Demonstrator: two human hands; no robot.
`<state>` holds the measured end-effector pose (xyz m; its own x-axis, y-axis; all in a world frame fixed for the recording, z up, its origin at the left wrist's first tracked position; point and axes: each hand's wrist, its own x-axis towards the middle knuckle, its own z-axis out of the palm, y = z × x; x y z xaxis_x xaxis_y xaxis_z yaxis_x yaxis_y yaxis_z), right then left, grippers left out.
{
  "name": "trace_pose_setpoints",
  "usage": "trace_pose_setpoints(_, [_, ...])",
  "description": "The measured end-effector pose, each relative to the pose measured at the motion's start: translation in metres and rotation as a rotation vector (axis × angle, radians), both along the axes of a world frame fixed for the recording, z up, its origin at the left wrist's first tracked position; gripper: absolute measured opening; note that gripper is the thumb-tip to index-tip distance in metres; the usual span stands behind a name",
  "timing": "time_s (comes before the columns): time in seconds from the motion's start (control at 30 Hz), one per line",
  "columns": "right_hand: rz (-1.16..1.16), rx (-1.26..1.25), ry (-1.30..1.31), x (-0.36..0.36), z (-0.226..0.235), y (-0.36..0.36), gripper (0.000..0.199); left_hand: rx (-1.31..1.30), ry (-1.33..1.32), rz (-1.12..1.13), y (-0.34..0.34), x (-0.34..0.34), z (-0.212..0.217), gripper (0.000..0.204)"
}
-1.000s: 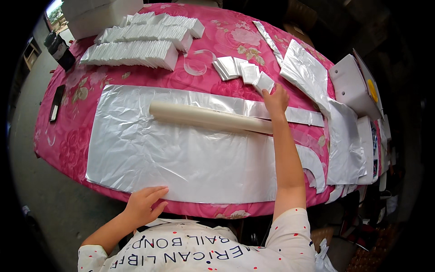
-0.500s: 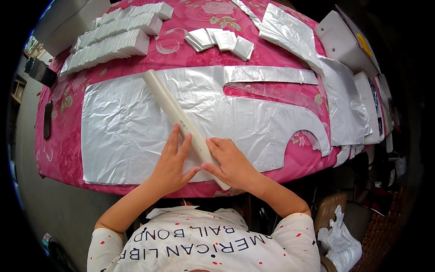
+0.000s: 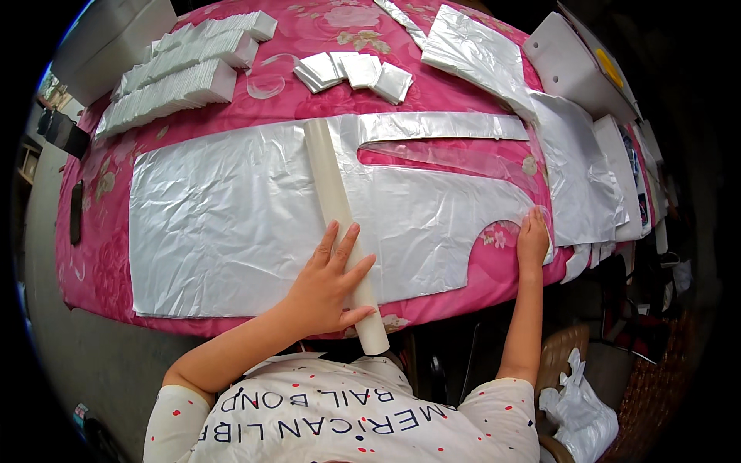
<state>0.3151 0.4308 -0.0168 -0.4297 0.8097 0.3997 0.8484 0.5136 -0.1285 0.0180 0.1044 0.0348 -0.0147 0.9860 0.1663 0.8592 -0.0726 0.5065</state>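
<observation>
A thin silvery-white plastic apron (image 3: 224, 224) lies flat across the table, its neck opening toward the right. Over its middle, slightly tilted, rests a cream-coloured plastic pipe (image 3: 328, 177) whose near end juts past the table's front edge. My left hand (image 3: 324, 289) lies on the pipe's near part with its fingers spread, not wrapped round it. Off to the right, my right hand (image 3: 532, 241) is at the curved neck strap of the apron, fingers pressed together on its edge. The thumb's hold there is partly hidden.
Rows of folded white packets (image 3: 177, 96) stand at the far left by a white box (image 3: 116, 46). Several folded silvery squares (image 3: 361, 71) lie at the back middle. Stacked plastic sheets (image 3: 475, 58) and a white box (image 3: 575, 69) fill the right. A dark strip (image 3: 76, 212) lies left.
My right hand has left the pipe and moved right to the apron's neck strap. The pipe has swung more upright and its far end has shifted right, with my left hand still on it.
</observation>
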Motion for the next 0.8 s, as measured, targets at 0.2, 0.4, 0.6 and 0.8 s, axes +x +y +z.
trace_pose_setpoints(0.2, [-0.07, 0.095, 0.094, -0.006, 0.02, -0.015, 0.01, 0.019, 0.018, -0.021, 0.004, 0.001, 0.0, 0.063])
trace_pose_setpoints(0.4, [0.148, 0.119, 0.229, -0.047, 0.057, -0.059, 0.009, 0.031, 0.047, -0.039, 0.006, 0.002, -0.003, 0.063])
trace_pose_setpoints(0.6, [0.427, -0.247, 0.392, -0.119, 0.095, -0.151, 0.009, 0.082, -0.177, 0.017, 0.003, 0.002, 0.006, 0.059])
trace_pose_setpoints(0.8, [0.962, -0.75, 0.499, -0.171, 0.09, -0.231, 0.021, -0.299, -1.565, 0.337, 0.003, -0.012, 0.019, 0.032])
